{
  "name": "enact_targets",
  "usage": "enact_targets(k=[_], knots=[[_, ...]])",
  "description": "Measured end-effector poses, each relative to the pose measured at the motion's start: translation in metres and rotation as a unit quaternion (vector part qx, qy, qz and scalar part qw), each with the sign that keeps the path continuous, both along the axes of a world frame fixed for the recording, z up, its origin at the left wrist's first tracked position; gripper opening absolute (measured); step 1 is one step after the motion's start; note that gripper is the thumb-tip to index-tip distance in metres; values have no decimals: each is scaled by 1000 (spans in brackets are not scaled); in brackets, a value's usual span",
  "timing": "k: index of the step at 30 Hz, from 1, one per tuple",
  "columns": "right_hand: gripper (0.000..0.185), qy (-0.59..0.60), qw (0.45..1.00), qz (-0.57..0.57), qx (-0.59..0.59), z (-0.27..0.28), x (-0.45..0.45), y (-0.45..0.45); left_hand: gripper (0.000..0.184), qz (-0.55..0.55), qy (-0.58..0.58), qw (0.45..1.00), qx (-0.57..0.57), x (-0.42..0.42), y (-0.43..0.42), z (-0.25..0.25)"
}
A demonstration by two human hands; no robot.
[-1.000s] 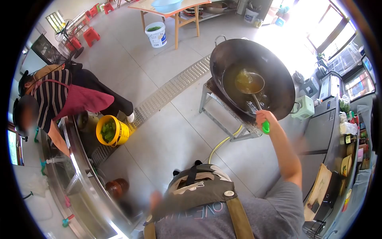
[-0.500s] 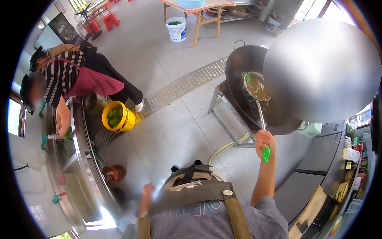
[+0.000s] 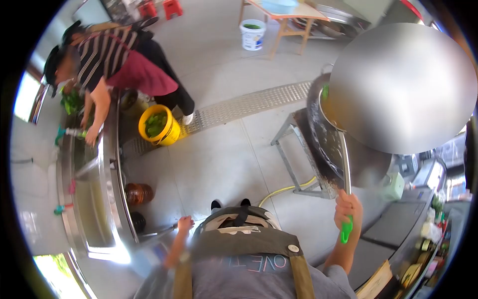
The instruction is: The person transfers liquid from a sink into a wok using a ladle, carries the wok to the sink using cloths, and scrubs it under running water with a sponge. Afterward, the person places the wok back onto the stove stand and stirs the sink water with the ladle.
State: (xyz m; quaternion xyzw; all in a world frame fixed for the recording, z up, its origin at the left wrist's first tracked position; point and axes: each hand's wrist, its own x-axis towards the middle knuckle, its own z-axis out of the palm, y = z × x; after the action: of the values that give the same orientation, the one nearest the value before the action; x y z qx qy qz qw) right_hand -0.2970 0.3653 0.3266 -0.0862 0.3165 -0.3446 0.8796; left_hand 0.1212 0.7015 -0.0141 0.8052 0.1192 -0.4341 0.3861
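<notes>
My right hand (image 3: 347,208) is wrapped round the green-ended handle of a metal ladle (image 3: 345,159). The ladle's bowl, holding liquid and a bit of green leaf, is over the large dark wok (image 3: 322,134), partly hidden by a grey blurred disc. The wok rests on a metal stand (image 3: 304,144). At the lower left, my left hand (image 3: 185,224) is closed beside the apron; a thin metal rod (image 3: 160,231) runs from it toward the sink side, and whether the fingers grip it is hard to make out.
A person (image 3: 134,70) in a striped shirt and red apron leans over the steel sink (image 3: 117,199) on the left. A yellow bucket (image 3: 172,130) of greens stands behind it. Farther off are a white bucket (image 3: 252,40) and a table (image 3: 294,11). A yellow hose (image 3: 286,189) lies by the stand.
The view has turned right. My right hand has drawn the ladle toward me, its bowl now near the wok's left side. My left hand shows more clearly, with a rod beside it.
</notes>
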Motion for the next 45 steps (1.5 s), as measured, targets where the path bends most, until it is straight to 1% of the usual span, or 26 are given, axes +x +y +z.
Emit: enact_targets(k=[1,3,5,7,9,11,13,15,16,18,19,20,23,27,28,31,32,34,35,36,39,40,42,43,44,45], knots=[[17,-7,999,37,-11,1,0,2,20,-6,-3,1000,4,-6,-1,2],[16,5,999,13,50,21,12,8,18,-1,-12,1000,14,-15,4,7],[15,-52,993,50,91,16,15,10,17,15,5,1000,-20,-19,24,-15],[13,-48,991,93,87,16,26,14,18,-3,-24,999,-27,-26,37,-30],[9,-43,983,140,111,20,44,15,22,-52,-81,993,64,-35,33,-4],[4,-68,968,194,145,20,65,19,26,-192,-185,962,60,-37,59,-36],[7,-11,948,291,125,17,88,17,28,-172,-209,958,91,-44,68,-40],[5,77,905,410,84,40,130,27,28,-25,-115,989,92,-46,70,-9],[14,61,873,470,111,29,141,23,27,65,-84,989,101,-48,74,7],[2,77,856,509,40,25,176,33,27,121,-81,985,90,-54,103,-3],[9,83,847,524,2,25,194,39,27,146,-81,982,83,-57,116,-13],[9,119,827,550,4,26,214,46,26,170,-76,979,79,-62,132,-20],[8,84,779,621,27,30,283,85,26,241,-38,966,90,-74,184,-23],[9,74,702,707,36,33,370,153,24,369,-27,922,111,-89,249,-18],[8,60,681,729,38,32,392,170,22,394,-33,911,122,-94,265,-27],[7,38,642,764,58,22,450,223,22,456,-28,882,112,-101,294,-5],[7,43,629,775,46,22,468,243,21,482,-24,869,111,-100,299,12],[8,50,604,795,22,22,501,284,13,574,-47,816,48,-117,316,-16],[8,49,588,807,1,20,516,303,13,615,-61,786,16,-123,324,-31],[8,50,571,819,-20,17,531,319,10,634,-45,772,16,-123,326,-23],[8,66,526,845,-72,5,567,359,16,651,2,759,-10,-145,343,-40],[8,73,509,853,-87,0,578,372,15,674,-5,738,15,-140,336,-11],[10,79,485,863,-115,-7,598,393,14,689,1,725,20,-156,337,-25],[12,83,472,868,-129,-10,608,401,13,696,5,718,22,-158,335,-23],[13,89,464,867,-161,-14,615,409,14,734,10,679,10,-159,329,-16],[14,93,451,868,-187,-18,622,415,13,742,13,670,11,-162,323,-19]])
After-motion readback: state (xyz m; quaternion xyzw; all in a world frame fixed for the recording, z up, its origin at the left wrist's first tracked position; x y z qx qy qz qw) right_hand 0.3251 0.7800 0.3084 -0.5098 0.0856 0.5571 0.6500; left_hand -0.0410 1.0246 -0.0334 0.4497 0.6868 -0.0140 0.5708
